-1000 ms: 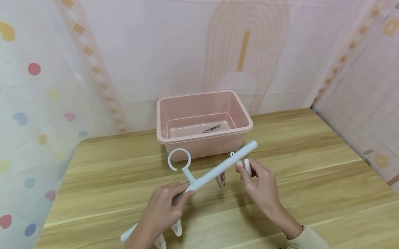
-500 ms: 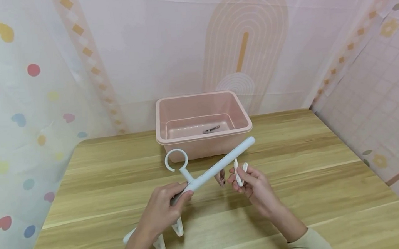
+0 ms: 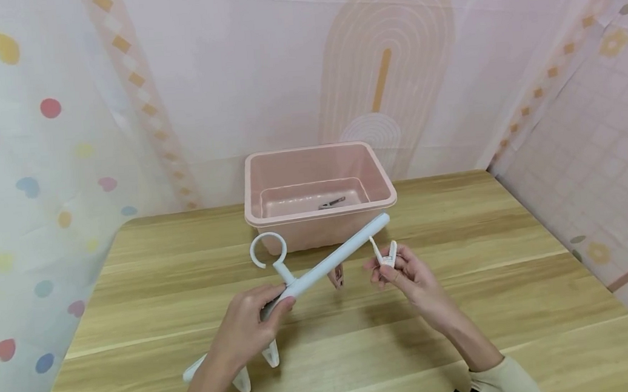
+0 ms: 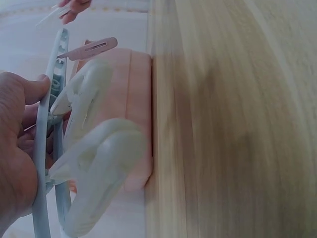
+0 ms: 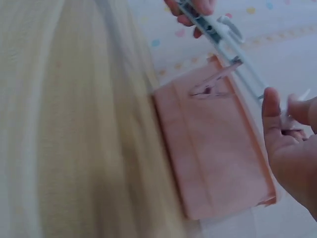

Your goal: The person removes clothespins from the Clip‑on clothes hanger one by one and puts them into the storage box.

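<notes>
Since a second ago my right hand has pulled the white clip off the hanger bar and drawn it a little away, so the clip now stands free between my fingertips, its two prongs spread upward just beside the bar's far end. That hand is pinched on the clip. My left hand is clamped round the bar near the stem of the ring hook, holding it tilted, its far end raised toward my right hand.

Under the bar, between my hands, one pink clip hangs; white clips hang near my left wrist.

Beyond both hands the pink bin stands on the desk, and a single dark clip lies on its floor.

My left wrist view shows what the head view hides: the bar's ribbed underside and two white clips close up, with the pink clip further along and the bin's outer wall behind them. My right wrist view shows the pink clip hanging from the bar against the bin's side; the bin's inside cannot be seen there.
</notes>
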A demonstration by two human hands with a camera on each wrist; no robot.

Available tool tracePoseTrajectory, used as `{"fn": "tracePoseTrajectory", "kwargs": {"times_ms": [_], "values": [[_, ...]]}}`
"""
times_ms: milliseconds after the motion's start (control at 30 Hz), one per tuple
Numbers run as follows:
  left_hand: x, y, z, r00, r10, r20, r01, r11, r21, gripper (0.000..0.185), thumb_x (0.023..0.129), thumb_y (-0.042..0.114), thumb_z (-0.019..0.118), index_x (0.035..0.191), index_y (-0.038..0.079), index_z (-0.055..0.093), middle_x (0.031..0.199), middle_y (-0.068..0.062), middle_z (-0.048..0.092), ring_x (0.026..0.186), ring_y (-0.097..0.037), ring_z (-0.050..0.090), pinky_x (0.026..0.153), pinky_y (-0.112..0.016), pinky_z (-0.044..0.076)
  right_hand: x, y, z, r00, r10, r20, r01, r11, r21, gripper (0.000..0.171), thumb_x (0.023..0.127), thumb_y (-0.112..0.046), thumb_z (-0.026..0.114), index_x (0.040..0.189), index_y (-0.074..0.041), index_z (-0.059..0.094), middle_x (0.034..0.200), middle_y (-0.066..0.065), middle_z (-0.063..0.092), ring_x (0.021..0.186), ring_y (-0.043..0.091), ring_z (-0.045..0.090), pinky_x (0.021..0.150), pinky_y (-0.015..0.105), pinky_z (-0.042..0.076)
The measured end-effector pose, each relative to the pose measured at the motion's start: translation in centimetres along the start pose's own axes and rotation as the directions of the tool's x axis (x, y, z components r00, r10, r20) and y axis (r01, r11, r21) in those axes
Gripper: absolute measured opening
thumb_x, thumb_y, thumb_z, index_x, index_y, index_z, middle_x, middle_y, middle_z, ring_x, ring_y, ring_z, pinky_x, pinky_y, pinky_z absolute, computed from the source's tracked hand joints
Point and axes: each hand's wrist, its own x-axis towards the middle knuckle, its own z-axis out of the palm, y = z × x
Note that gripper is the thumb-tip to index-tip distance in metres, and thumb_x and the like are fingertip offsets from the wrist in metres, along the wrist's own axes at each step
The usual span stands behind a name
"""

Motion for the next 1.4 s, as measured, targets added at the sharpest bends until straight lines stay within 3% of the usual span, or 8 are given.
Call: {"fn": "tracePoseTrajectory", "kwargs": {"times_ms": [167,267,533,833,1133,1400], "values": [[0.0,0.0,0.1,1.0,-0.022,0.013,0.021,0.999,0.026,0.004,0.091,0.01,0.073,0.094,0.01,0.075,0.069,0.01,0.055,0.059,0.004,0.042,0.05,-0.016,0.04,0.7,-1.0,0.2,0.996,-0.047,-0.072,0.039,0.994,-0.105,0.03,0.104,-0.007,0.052,0.125,0.011,0.043,0.104,0.003,0.066,0.092,0.005,0.068,0.086,0.025,0.058],[0.0,0.0,0.1,0.999,-0.031,0.028,0.03,0.999,0.039,0.004,0.091,0.012,0.073,0.094,0.012,0.075,0.069,0.01,0.053,0.059,0.004,0.041,0.05,-0.016,0.039,1.0,-1.4,0.4,0.993,-0.072,-0.098,0.057,0.988,-0.144,0.029,0.103,-0.006,0.054,0.125,0.011,0.046,0.097,0.007,0.066,0.088,0.005,0.068,0.083,0.024,0.059],[-0.3,0.0,0.3,0.998,-0.043,0.048,0.039,0.997,0.071,0.009,0.091,0.014,0.074,0.098,0.009,0.077,0.067,0.011,0.051,0.057,0.005,0.039,0.048,-0.016,0.037,1.7,-1.2,1.1,0.985,-0.13,-0.115,0.107,0.977,-0.184,0.031,0.1,-0.001,0.057,0.127,0.012,0.052,0.094,0.001,0.066,0.081,0.003,0.069,0.077,0.025,0.061],[-0.2,-0.2,0.3,0.994,-0.084,0.063,0.08,0.995,0.064,0.01,0.09,0.013,0.074,0.098,0.008,0.077,0.067,0.01,0.053,0.056,0.003,0.041,0.049,-0.018,0.04,3.2,-2.2,1.2,0.981,-0.17,-0.092,0.146,0.964,-0.221,0.036,0.099,0.003,0.056,0.135,0.008,0.053,0.101,0.029,0.06,0.08,0.005,0.069,0.075,0.026,0.061],[-0.1,-0.3,0.2,0.993,-0.086,0.08,0.079,0.993,0.082,0.005,0.091,0.014,0.073,0.094,0.011,0.075,0.065,0.012,0.048,0.056,0.003,0.038,0.048,-0.018,0.038,4.9,-2.9,1.6,0.988,-0.132,-0.076,0.107,0.956,-0.273,0.042,0.1,0.0,0.055,0.142,0.005,0.051,0.113,0.029,0.054,0.079,0.004,0.068,0.076,0.023,0.061],[-0.3,-0.3,0.2,0.991,-0.097,0.088,0.09,0.992,0.085,0.005,0.09,0.013,0.074,0.095,0.011,0.075,0.065,0.012,0.047,0.055,0.004,0.037,0.047,-0.017,0.037,6.3,-3.5,1.4,0.988,-0.124,-0.089,0.091,0.945,-0.315,0.038,0.1,0.0,0.056,0.137,0.007,0.054,0.104,0.029,0.059,0.073,0.004,0.069,0.071,0.024,0.061]]}}
